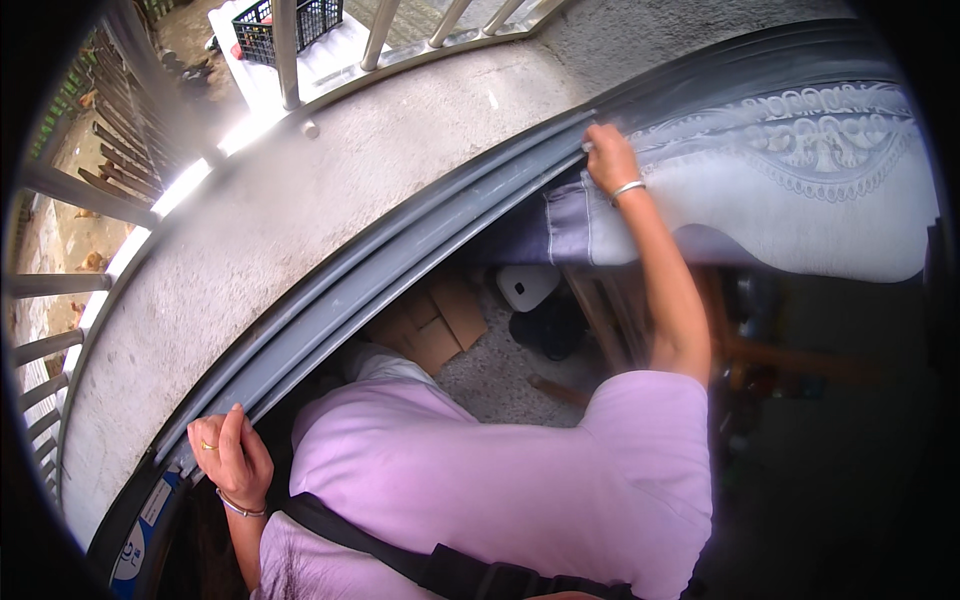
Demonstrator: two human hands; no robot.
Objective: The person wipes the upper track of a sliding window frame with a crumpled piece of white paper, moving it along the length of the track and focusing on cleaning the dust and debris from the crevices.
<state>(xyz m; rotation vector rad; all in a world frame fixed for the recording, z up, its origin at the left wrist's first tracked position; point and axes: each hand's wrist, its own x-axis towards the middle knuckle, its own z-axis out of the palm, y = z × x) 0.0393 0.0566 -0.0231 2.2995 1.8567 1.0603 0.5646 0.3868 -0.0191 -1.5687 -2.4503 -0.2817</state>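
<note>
A grey metal window track [405,262] runs diagonally along the sill. At its lower-left end is my left hand [231,459], its fingers bent and bunched over the track's inner edge; whether anything is between them is hidden. At the upper-right end my right hand [611,159] is curled, thumb and fingers together, with a small whitish bit showing at the fingertips. What that bit is cannot be told. A pale, lace-patterned curtain or cover [795,180] with a purple satin band [571,221] hangs beside my right hand.
Outside the concrete ledge [330,187] stand metal railing bars [285,52], with a black plastic crate [289,28] on a white surface beyond. Below the track lie a flattened cardboard box [431,319], a white object [529,287] and a dark bag-like item [551,328]. Wooden legs [600,307] stand nearby.
</note>
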